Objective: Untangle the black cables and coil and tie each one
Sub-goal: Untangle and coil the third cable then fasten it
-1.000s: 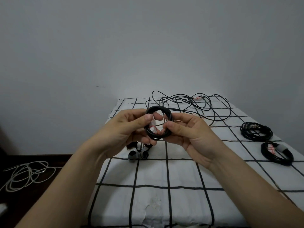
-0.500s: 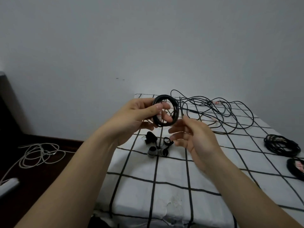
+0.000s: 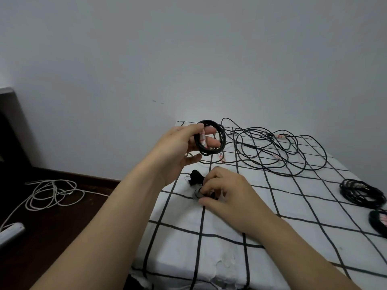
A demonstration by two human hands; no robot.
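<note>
Left grip [image 3: 182,147] is raised over the far left corner of the surface [image 3: 230,256], holding a coiled black cable [image 3: 222,141] upright as a ring: the thumb lies over the top of the coil and the straight fingers pass through its middle. A white and red label [image 3: 202,140] wraps the coil just beside the thumb. Right grip [image 3: 226,191] is down on the surface, below and nearer than the coil, its fingers curled and pinching a small grey roll [image 3: 196,194]; a black piece [image 3: 195,176] lies just beside it, too dark to tell what it is. A white cloth with a black grid covers the surface. Across its far side spreads a loose tangle of black cables [image 3: 278,151], some ends showing pink tips. Near the right edge lie two more black coils, one [image 3: 362,192] farther and one [image 3: 379,221] nearer and partly cut off by the frame. Left of the surface, on the dark floor, a white cable [image 3: 50,193] lies in loose loops
</note>
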